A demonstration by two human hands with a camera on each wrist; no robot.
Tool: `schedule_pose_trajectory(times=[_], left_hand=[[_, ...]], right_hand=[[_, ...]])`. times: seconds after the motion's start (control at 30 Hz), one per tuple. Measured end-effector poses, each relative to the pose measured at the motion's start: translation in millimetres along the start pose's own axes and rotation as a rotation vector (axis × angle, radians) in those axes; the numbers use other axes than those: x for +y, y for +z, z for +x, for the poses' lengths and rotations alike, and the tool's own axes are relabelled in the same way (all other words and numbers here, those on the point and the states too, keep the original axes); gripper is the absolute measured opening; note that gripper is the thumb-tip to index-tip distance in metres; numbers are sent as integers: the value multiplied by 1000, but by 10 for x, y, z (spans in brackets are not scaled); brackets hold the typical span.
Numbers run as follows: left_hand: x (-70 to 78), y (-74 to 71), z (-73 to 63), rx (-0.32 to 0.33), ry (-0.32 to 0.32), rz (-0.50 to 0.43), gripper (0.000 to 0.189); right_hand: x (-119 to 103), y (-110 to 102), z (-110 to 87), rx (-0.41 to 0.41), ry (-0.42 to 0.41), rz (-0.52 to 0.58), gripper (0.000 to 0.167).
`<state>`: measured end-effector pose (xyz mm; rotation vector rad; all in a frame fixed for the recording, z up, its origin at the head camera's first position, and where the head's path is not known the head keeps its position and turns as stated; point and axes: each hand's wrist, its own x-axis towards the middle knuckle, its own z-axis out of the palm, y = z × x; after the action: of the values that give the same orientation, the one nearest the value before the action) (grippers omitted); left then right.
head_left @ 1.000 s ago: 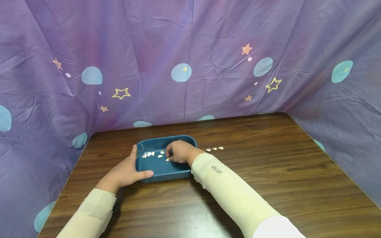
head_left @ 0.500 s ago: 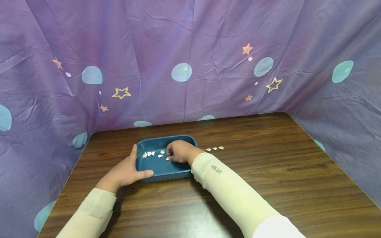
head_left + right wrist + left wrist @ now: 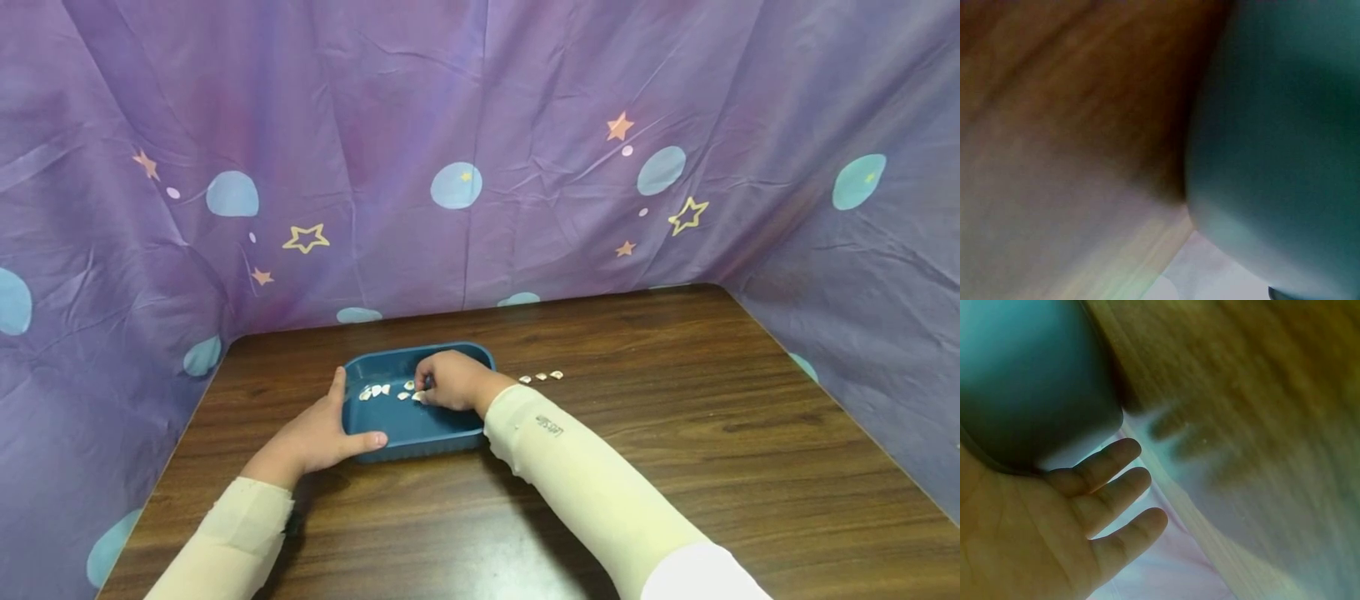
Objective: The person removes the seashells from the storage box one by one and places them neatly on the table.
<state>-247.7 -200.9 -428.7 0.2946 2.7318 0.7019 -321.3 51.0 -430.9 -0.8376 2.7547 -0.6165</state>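
Observation:
A blue plastic tray (image 3: 420, 427) stands on the table with several small white shells (image 3: 377, 390) on its floor. My left hand (image 3: 315, 429) rests against the tray's left end, thumb along the near rim, index finger at the far-left corner. Its other fingers extend straight beside the tray wall in the left wrist view. Inside the tray my right hand (image 3: 456, 382) reaches down and pinches a shell (image 3: 417, 397) between thumb and fingertips. Two loose shells (image 3: 403, 396) lie just left of it. The right wrist view shows only the tray's outer wall (image 3: 1272, 137) and tabletop; the hand is hidden there.
Three more shells (image 3: 541, 377) lie in a short row on the wooden table (image 3: 675, 400), right of the tray. A purple curtain (image 3: 390, 125) with stars and blue dots hangs behind the table and along both sides.
My right hand has shifted slightly left, and the shell at its fingertips has moved left, close to the neighbouring shell. The left hand and tray stay in place.

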Motion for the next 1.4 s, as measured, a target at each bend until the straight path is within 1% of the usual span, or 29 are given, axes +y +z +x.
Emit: schedule_pose_trajectory(times=[0.17,0.33,0.47,0.57,0.63,0.9,1.13,1.23,1.4], left_hand=[[-3,41,-10,-6,12,-14,141],[-10,66,-30,-4,9,-12,142],[-13,69,-37,7,10,-14,141],[-9,66,-33,11,13,-15,141],[-6,64,-30,13,15,-12,141],[4,40,-27,17,23,8,141],[7,17,-17,17,32,16,140],[8,12,-14,13,26,13,140],[17,8,-18,8,18,4,140]], right_hand=[[11,-62,-61,43,-46,106,5],[29,-214,-148,76,-71,192,5],[87,-358,-229,108,-73,253,5],[163,-453,-303,134,-67,317,5],[216,-512,-364,145,-62,341,5],[473,-694,-618,179,-18,354,6],[703,-781,-787,222,17,312,7],[786,-785,-839,218,29,291,7],[913,-755,-926,178,55,272,6]])
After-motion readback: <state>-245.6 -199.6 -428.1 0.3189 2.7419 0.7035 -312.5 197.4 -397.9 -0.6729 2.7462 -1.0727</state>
